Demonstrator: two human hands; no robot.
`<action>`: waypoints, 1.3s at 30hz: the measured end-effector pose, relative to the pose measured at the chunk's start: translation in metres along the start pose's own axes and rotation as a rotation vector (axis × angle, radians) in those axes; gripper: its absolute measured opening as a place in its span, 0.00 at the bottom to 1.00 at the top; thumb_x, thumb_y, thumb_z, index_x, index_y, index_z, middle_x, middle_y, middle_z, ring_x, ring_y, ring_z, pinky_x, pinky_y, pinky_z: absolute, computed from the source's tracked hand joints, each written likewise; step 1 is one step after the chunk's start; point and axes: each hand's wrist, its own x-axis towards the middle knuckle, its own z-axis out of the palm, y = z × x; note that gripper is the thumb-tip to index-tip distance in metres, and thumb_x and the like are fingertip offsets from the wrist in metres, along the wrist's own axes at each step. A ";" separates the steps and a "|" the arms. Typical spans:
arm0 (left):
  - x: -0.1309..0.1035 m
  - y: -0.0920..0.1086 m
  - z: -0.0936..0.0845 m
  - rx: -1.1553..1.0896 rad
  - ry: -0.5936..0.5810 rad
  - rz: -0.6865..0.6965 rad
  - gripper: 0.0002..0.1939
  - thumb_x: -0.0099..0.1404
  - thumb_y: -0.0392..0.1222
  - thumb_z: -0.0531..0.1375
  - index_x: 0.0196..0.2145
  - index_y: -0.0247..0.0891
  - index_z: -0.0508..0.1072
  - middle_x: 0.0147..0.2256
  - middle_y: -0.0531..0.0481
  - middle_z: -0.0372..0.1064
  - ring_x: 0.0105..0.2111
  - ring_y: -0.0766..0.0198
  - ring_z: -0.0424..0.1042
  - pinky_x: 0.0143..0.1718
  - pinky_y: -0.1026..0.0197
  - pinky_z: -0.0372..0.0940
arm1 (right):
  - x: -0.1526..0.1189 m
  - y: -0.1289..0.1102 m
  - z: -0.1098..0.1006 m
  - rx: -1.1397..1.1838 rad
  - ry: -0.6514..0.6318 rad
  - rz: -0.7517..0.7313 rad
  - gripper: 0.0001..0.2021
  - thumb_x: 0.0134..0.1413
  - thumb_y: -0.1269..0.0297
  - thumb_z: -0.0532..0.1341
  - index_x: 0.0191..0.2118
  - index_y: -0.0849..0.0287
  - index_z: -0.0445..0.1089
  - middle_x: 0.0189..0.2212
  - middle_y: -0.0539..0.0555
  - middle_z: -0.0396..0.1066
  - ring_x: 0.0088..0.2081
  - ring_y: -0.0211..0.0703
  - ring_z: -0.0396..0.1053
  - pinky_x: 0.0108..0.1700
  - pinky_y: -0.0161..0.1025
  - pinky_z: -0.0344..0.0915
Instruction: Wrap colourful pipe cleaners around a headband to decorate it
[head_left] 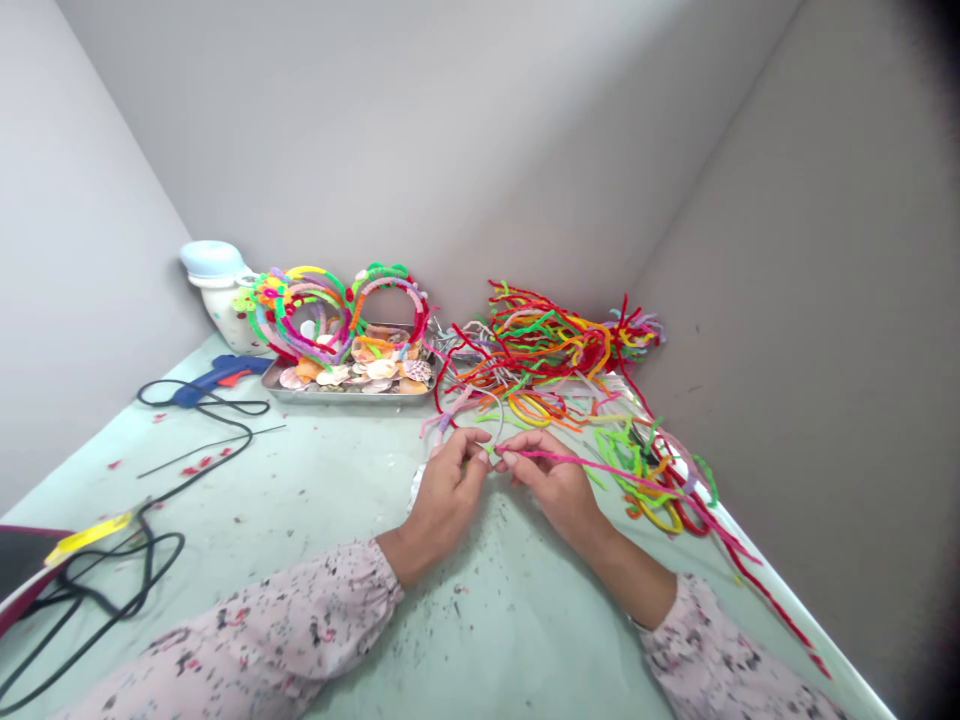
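Note:
In the middle of the table both my hands meet, fingertips almost touching. My left hand (448, 490) is closed, pinching a thin grey headband (500, 408) whose far side is partly wrapped in pink and lilac. A small spot of green shows at its fingertips. With thumb and forefinger my right hand (559, 490) pinches a bright pink pipe cleaner (607, 466) close to its end, against the headband. The rest of that pipe cleaner trails off to the right. My fingers hide where the two pieces meet.
Behind stand fuzzy wrapped headbands (390, 278) on a metal tray (352, 397) of seashells. Loose pipe cleaners (555, 330) pile at the back right, more green ones (626, 450) nearer. Left lie a blue glue gun (206, 380), its black cord (202, 485), and a white lidded container (225, 300).

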 end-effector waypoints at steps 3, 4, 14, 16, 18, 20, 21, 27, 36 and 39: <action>0.001 0.000 0.000 0.054 0.025 0.004 0.11 0.65 0.40 0.50 0.44 0.39 0.67 0.32 0.50 0.69 0.35 0.62 0.67 0.39 0.59 0.61 | 0.000 0.001 0.000 -0.010 0.005 0.011 0.06 0.50 0.61 0.63 0.34 0.55 0.69 0.29 0.51 0.72 0.31 0.42 0.71 0.31 0.37 0.65; 0.001 0.000 0.000 0.075 0.032 0.007 0.11 0.65 0.40 0.51 0.43 0.39 0.67 0.33 0.50 0.70 0.35 0.62 0.67 0.39 0.59 0.61 | 0.000 0.002 0.000 -0.009 0.007 0.013 0.06 0.49 0.61 0.63 0.34 0.55 0.69 0.30 0.51 0.73 0.31 0.42 0.71 0.31 0.37 0.65; 0.003 0.002 0.000 0.037 0.024 0.030 0.09 0.65 0.39 0.50 0.39 0.37 0.69 0.37 0.49 0.70 0.38 0.63 0.67 0.41 0.60 0.61 | 0.002 0.008 -0.001 -0.028 -0.013 -0.005 0.05 0.50 0.62 0.64 0.33 0.55 0.69 0.28 0.49 0.71 0.29 0.40 0.69 0.30 0.36 0.64; 0.002 0.002 0.000 0.017 0.023 0.028 0.09 0.65 0.40 0.50 0.38 0.37 0.68 0.37 0.49 0.69 0.38 0.63 0.67 0.41 0.61 0.61 | 0.002 0.010 -0.001 -0.025 -0.018 -0.003 0.05 0.50 0.62 0.64 0.33 0.55 0.69 0.28 0.49 0.71 0.29 0.40 0.69 0.29 0.36 0.64; 0.002 0.002 0.000 0.001 0.023 0.024 0.08 0.65 0.40 0.51 0.38 0.37 0.68 0.36 0.49 0.69 0.38 0.63 0.67 0.40 0.62 0.61 | 0.003 0.012 -0.001 -0.023 -0.021 -0.002 0.06 0.49 0.61 0.64 0.34 0.55 0.69 0.28 0.49 0.71 0.29 0.40 0.69 0.30 0.36 0.64; 0.001 0.002 0.000 -0.017 0.019 0.022 0.08 0.65 0.39 0.51 0.38 0.37 0.68 0.36 0.49 0.69 0.38 0.63 0.67 0.40 0.62 0.62 | 0.003 0.012 -0.001 -0.028 -0.021 -0.003 0.06 0.49 0.61 0.64 0.34 0.55 0.69 0.29 0.49 0.71 0.30 0.40 0.69 0.30 0.36 0.64; 0.001 0.002 0.000 -0.030 0.016 0.021 0.08 0.64 0.39 0.51 0.38 0.37 0.68 0.36 0.49 0.68 0.38 0.64 0.67 0.39 0.62 0.62 | 0.003 0.012 0.000 -0.031 -0.022 -0.005 0.06 0.49 0.61 0.64 0.33 0.55 0.69 0.28 0.49 0.70 0.29 0.39 0.69 0.30 0.35 0.64; 0.003 0.003 0.000 -0.116 -0.018 -0.006 0.07 0.64 0.38 0.52 0.38 0.37 0.67 0.34 0.51 0.67 0.35 0.65 0.66 0.37 0.64 0.61 | 0.003 0.013 0.000 -0.054 -0.026 -0.015 0.07 0.49 0.60 0.64 0.33 0.56 0.69 0.29 0.49 0.71 0.29 0.38 0.68 0.31 0.35 0.64; 0.002 0.004 -0.001 -0.178 -0.034 -0.021 0.06 0.63 0.38 0.53 0.37 0.36 0.67 0.33 0.51 0.66 0.34 0.66 0.65 0.37 0.64 0.60 | 0.003 0.014 -0.001 -0.085 -0.038 -0.028 0.08 0.49 0.59 0.64 0.33 0.57 0.69 0.28 0.49 0.70 0.28 0.37 0.67 0.31 0.34 0.64; 0.002 0.004 0.000 -0.198 -0.044 -0.031 0.06 0.63 0.38 0.54 0.37 0.36 0.67 0.33 0.51 0.66 0.34 0.66 0.65 0.37 0.64 0.60 | 0.003 0.014 -0.001 -0.103 -0.040 -0.043 0.07 0.50 0.60 0.64 0.33 0.57 0.68 0.29 0.48 0.70 0.28 0.36 0.67 0.31 0.34 0.64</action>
